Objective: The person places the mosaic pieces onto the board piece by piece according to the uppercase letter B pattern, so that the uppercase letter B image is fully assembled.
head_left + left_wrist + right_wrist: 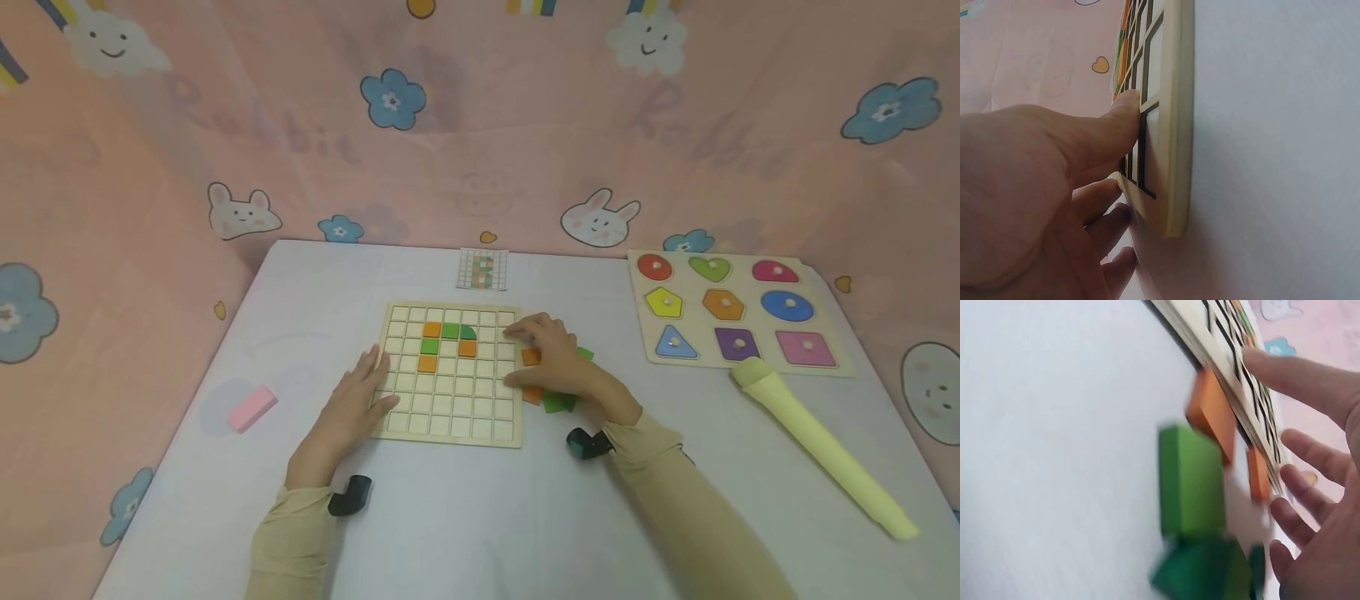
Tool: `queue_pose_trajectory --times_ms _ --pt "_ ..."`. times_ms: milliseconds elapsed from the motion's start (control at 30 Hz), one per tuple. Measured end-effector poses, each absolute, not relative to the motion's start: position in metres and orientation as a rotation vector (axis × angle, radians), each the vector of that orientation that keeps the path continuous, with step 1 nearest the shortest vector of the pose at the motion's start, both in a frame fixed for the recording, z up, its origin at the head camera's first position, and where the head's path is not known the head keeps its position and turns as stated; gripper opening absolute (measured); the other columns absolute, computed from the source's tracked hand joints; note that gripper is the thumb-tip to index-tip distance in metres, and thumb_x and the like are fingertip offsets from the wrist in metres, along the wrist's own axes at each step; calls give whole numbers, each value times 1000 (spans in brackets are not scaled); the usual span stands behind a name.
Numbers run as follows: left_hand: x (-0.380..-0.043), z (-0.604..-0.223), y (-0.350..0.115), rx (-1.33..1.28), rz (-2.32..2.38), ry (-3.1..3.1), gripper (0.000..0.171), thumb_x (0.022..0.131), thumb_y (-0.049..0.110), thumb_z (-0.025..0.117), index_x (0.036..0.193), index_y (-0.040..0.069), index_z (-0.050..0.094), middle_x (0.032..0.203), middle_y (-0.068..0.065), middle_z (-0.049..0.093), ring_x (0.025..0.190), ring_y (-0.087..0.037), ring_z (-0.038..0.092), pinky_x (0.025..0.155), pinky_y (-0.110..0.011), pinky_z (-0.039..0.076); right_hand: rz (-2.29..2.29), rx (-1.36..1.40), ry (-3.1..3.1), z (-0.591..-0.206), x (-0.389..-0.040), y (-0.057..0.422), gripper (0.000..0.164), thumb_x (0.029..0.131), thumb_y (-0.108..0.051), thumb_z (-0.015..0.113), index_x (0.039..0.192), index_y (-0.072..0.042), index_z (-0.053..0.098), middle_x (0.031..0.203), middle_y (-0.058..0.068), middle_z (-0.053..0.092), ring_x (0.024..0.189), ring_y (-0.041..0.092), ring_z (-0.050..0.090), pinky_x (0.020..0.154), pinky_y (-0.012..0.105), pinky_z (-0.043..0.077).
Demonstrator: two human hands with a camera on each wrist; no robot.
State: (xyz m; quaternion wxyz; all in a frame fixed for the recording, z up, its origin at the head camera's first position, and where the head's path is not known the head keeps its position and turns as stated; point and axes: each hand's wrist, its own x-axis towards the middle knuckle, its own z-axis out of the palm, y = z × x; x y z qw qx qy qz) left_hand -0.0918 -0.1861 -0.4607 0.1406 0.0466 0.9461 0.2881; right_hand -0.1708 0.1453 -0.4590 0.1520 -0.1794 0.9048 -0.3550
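Note:
A pale wooden grid board (465, 408) lies in front of me, with several orange squares (432, 329), green squares (450, 330) and a dark green rounded piece (467, 332) set in its upper cells. My left hand (343, 412) rests at the board's left edge; in the left wrist view its thumb (1124, 119) lies over the frame, the other fingers along the side. At the right edge, my right hand (558, 362) has its fingers spread and holds nothing. Under and beside it lie loose pieces, among them an orange block (1213, 412) and a green block (1191, 481).
A small printed card (482, 269) with a coloured grid pattern lies behind the board. At back right is a shape puzzle (708, 337), with a pale yellow stick (825, 450) touching its front. A pink block (252, 408) lies on the left.

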Motion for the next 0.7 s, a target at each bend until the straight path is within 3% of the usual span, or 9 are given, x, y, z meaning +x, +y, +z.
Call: queue_pose_trajectory --times_ms 333,433,533,600,700 --pt "-92 -462 -187 136 840 2719 74 108 23 61 167 1 23 179 -16 7 167 -36 4 137 -55 5 -884 -415 2556 -455 -173 200 71 84 -25 89 147 -14 59 163 24 36 145 49 29 114 79 22" --pt "-91 -461 -186 135 839 2723 74 108 22 61 167 1 23 179 -16 7 167 -36 5 137 -56 6 -886 -388 2511 -450 -171 215 67 86 -17 85 148 -15 59 164 24 32 143 48 29 116 79 27" --pt "-91 -460 -186 128 840 2723 74 108 23 61 167 2 24 179 -16 7 167 -36 5 137 -56 5 -893 -369 2482 -445 -169 224 64 87 -8 80 147 -11 59 161 25 33 139 46 33 117 73 38" --pt "-91 -460 -186 127 840 2722 74 108 23 61 167 2 23 179 -16 7 167 -36 5 137 -55 6 -900 -344 2485 -444 -169 228 61 87 -3 78 145 -9 60 155 25 39 133 44 39 113 64 48" --pt "-91 -460 -186 133 837 2723 73 108 22 61 167 1 23 179 -16 7 167 -36 5 137 -55 5 -907 -321 2513 -443 -169 228 54 89 -1 78 140 -6 63 144 22 51 121 39 49 104 51 54"
